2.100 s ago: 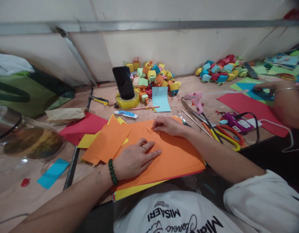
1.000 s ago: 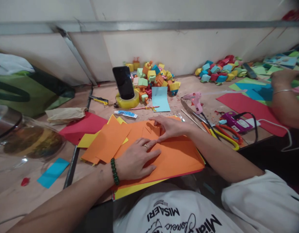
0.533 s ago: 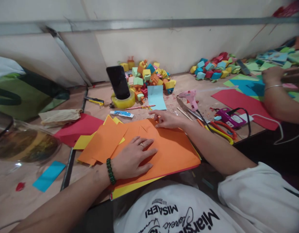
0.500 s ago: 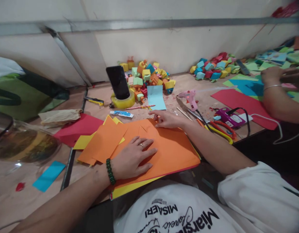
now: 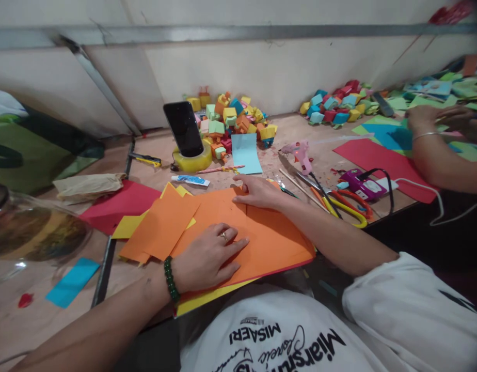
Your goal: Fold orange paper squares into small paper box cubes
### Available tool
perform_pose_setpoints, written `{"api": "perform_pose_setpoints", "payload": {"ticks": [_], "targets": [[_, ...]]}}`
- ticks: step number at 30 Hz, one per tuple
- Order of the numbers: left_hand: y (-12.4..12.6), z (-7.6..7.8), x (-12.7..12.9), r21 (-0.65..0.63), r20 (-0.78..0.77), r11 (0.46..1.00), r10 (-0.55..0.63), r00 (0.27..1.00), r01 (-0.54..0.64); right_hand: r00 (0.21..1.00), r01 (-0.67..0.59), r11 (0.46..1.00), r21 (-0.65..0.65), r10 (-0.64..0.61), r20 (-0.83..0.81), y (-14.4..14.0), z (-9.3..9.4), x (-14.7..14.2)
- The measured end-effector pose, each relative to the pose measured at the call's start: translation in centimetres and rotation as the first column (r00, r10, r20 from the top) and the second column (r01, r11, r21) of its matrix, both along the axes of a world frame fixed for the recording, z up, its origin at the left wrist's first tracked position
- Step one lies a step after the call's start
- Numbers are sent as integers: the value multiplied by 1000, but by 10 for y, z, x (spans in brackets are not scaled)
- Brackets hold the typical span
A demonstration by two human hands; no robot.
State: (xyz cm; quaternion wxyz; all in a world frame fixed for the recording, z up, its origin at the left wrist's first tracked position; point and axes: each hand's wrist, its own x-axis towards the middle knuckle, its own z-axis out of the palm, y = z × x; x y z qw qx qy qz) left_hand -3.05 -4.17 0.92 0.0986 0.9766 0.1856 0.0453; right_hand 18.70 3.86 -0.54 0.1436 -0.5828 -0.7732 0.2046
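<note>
We are looking at a tan worktable (image 5: 331,135) that is carrying a stack of orange paper sheets (image 5: 269,243), lying under our fingers. Just past our right fingertips (image 5: 238,179), a light blue folded card (image 5: 246,153), a glue tube (image 5: 190,180) and a tape roll (image 5: 192,163) propping a phone (image 5: 183,129) are sitting. Beyond those, folded paper cubes (image 5: 234,121) are piling up. Right of our fingers, a pink glue gun (image 5: 298,152) and scissors (image 5: 345,209) are lying.

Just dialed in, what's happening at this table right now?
A person presses the left hand flat on an orange paper sheet while the right hand works its far edge. Scissors and a glue gun lie to the right. A co-worker's hand handles paper at far right.
</note>
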Motion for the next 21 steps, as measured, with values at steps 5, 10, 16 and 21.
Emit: {"api": "perform_pose_setpoints", "payload": {"ticks": [5, 10, 16, 21], "targets": [[0, 2, -4, -71, 27, 997, 19, 999, -17, 992, -128, 992, 1, 127, 17, -15, 3, 7], [-3, 5, -4, -71, -9, 997, 29, 1000, -30, 978, -204, 977, -60, 206, 23, -20, 13, 13], [-8, 4, -2, -81, -82, 995, 56, 995, -62, 973, -216, 971, -105, 206, -99, 3, 5, 27], [-7, 6, -2, -82, -41, 995, 48, 998, -51, 975, -222, 974, -49, 222, 0, -31, 14, 12]]}}
